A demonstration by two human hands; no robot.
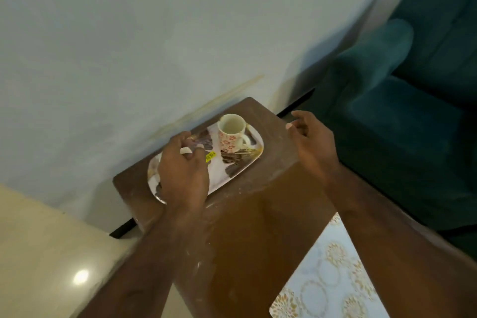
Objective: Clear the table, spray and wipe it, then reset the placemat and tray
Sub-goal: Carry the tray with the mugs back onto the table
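A white tray with gold and dark fan patterns and a yellow sticker lies on a small brown side table against the wall. On its far end stands a white mug with red flowers, upright and empty. My left hand hovers over the tray's near end with fingers loosely curled; whether it touches the tray is unclear. My right hand is to the right of the tray over the table's edge, fingers relaxed, holding nothing. A white placemat with gold circles lies at the bottom right.
A pale wall runs close behind the side table. A dark teal sofa stands at the right, close to the table. Glossy cream floor shows at the bottom left. The brown surface under my arms carries dusty white smears.
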